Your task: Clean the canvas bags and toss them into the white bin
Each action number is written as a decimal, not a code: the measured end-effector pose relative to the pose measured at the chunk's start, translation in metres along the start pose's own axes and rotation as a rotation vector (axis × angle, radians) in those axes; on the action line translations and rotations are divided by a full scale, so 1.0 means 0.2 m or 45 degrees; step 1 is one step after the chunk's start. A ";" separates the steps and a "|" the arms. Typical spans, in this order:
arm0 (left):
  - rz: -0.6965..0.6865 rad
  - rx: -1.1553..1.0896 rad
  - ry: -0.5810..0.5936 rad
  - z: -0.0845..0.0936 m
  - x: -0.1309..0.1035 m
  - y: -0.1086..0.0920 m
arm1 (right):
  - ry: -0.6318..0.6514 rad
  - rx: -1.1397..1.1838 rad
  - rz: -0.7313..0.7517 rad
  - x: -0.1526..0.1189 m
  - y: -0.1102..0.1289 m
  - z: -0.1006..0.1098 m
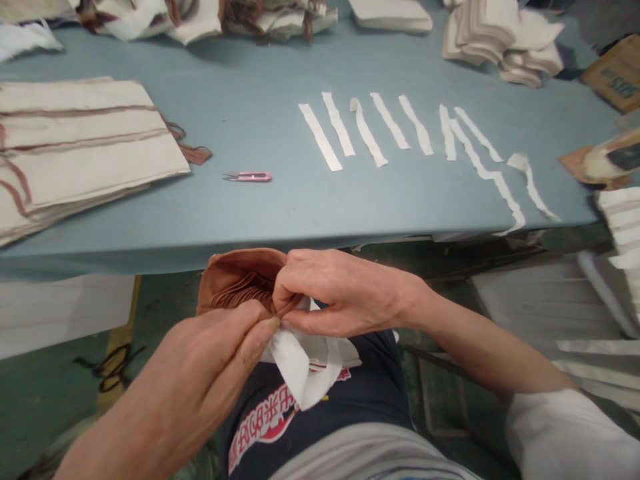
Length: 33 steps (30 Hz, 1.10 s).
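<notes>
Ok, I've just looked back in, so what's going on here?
Over their lap, a person pinches gathered brown fabric between the left hand and right hand, which meet at its edge. White material hangs just below the hands. On the blue-green table beyond lie pink-handled snips, with white strips to their right and a cream stack to their left.

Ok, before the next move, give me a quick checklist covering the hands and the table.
1. Left hand pinching the brown fabric: ok.
2. Right hand pinching it close beside: ok.
3. Exact layers in the pinch: cannot tell, hidden.
4. White cloth below the hands, upper end gripped: cannot tell.
5. Pink-handled snips on the table, apart from the white strips: ok.
6. All white strips separate: not ok, some toward the right touch.
</notes>
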<state>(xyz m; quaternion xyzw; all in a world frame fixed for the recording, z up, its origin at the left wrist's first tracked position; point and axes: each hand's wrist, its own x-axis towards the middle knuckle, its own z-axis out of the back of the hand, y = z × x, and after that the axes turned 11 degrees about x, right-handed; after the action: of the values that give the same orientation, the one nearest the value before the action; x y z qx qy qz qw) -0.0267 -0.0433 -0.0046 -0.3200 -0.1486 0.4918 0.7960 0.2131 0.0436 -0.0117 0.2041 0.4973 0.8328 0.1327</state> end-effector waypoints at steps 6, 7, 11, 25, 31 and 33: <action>-0.236 0.124 -0.145 -0.05 -0.01 0.04 | 0.038 0.444 -0.139 -0.01 -0.05 0.00; -0.258 0.130 -0.148 -0.05 -0.01 0.04 | 0.050 0.574 -0.183 -0.01 -0.07 0.00; -0.252 0.002 -0.128 -0.03 -0.01 0.03 | 0.061 0.953 -0.316 -0.03 -0.13 -0.05; -0.125 -0.258 -0.202 0.07 0.11 -0.07 | 0.093 0.463 -0.041 0.06 -0.03 -0.03; -0.060 -0.772 -0.207 0.01 0.10 -0.03 | -0.121 1.228 -0.139 0.07 -0.05 -0.15; -0.092 -0.968 -0.217 -0.03 0.10 -0.01 | -0.180 1.257 -0.139 0.05 -0.02 -0.17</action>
<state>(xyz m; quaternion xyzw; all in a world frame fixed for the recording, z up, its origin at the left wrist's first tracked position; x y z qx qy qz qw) -0.0133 -0.0291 -0.0096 -0.5448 -0.3968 0.3981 0.6223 0.1880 0.0242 -0.0263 0.2722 0.8317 0.4740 0.0971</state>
